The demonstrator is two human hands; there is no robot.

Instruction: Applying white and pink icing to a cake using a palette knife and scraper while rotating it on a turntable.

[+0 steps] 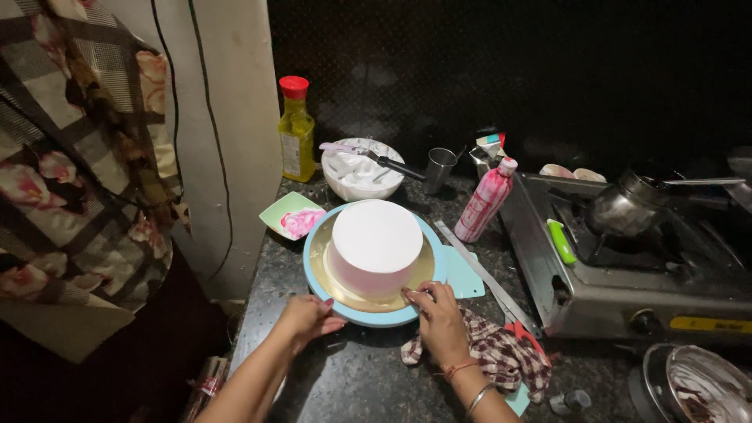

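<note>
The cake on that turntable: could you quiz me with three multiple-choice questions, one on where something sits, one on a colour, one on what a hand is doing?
1. Where is the oil bottle?
A. behind the cream bowl's left side, by the wall
B. on the stove
C. on the cake

2. What colour is the turntable?
A. red
B. light blue
C. black

3. What is the left hand doing?
A. gripping a knife
B. lifting the cake
C. resting at the turntable's edge

Answers: 1 A, it stands left of the bowl. 2 B, its rim shows blue around the cake. 3 C, fingers lie on the rim, holding nothing.
</note>
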